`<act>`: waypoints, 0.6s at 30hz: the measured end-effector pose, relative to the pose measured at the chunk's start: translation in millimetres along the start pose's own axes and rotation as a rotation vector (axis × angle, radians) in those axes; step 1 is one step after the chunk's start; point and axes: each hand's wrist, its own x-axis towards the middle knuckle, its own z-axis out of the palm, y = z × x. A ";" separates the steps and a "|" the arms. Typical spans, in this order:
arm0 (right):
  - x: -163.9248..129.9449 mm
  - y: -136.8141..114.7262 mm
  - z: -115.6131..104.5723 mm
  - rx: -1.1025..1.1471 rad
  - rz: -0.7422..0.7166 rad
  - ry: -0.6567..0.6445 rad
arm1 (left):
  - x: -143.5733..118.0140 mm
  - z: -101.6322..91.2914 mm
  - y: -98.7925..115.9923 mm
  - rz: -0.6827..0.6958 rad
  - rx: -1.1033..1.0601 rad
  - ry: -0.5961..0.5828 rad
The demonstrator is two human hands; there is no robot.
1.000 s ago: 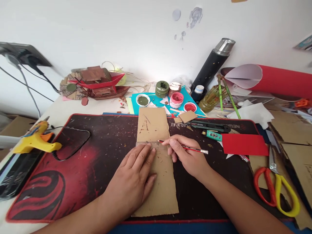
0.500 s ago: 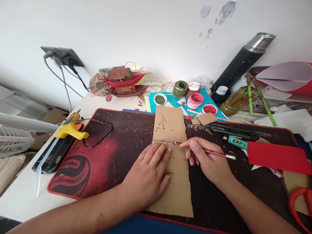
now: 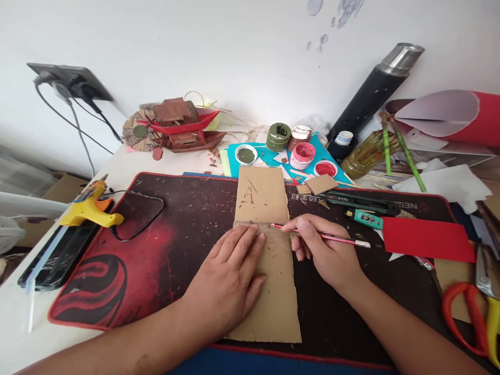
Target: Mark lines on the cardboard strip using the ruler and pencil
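A long piece of brown cardboard lies on the dark mat, with brown marks near its far end. Across it runs a clear, narrow strip that looks like a transparent ruler. My left hand rests flat on the cardboard, its fingertips pressing at the strip. In my right hand is a red-and-black pencil, gripped between thumb and fingers. The pencil's tip meets the cardboard at the strip's edge, just right of my left fingertips.
A yellow glue gun lies at the left. Behind stand model boats, paint jars and a black thermos. To the right are a utility knife, red card and scissors.
The view has shifted, so everything sits further left. The pencil tip has moved slightly left along the strip towards my left fingertips. My left hand stays in place on the cardboard.
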 end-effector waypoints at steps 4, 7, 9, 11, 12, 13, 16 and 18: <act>0.3 -1.2 0.7 0.015 0.010 0.025 | 0.2 -0.6 0.2 0.016 0.017 0.018; 0.5 -1.4 0.7 0.014 0.024 0.035 | 0.6 -1.1 -0.2 0.023 0.021 0.023; 0.5 -1.5 0.7 0.007 0.028 0.033 | 0.7 -1.0 -0.9 0.020 0.020 0.026; 0.2 -2.0 0.7 -0.004 0.025 0.028 | 0.4 -0.8 -1.4 0.008 0.013 0.023; 0.0 -2.4 0.7 -0.009 0.024 0.023 | 0.1 -0.8 -1.4 0.000 0.006 0.017; -0.1 -2.8 0.7 -0.011 0.024 0.029 | -0.1 -0.8 -0.9 -0.006 -0.002 0.008; 0.0 -3.7 0.0 -0.033 0.033 0.040 | 0.3 -2.0 2.4 0.003 -0.024 -0.029; 0.3 -3.7 -1.2 -0.034 0.032 0.034 | 2.4 -5.6 3.5 0.011 -0.017 -0.018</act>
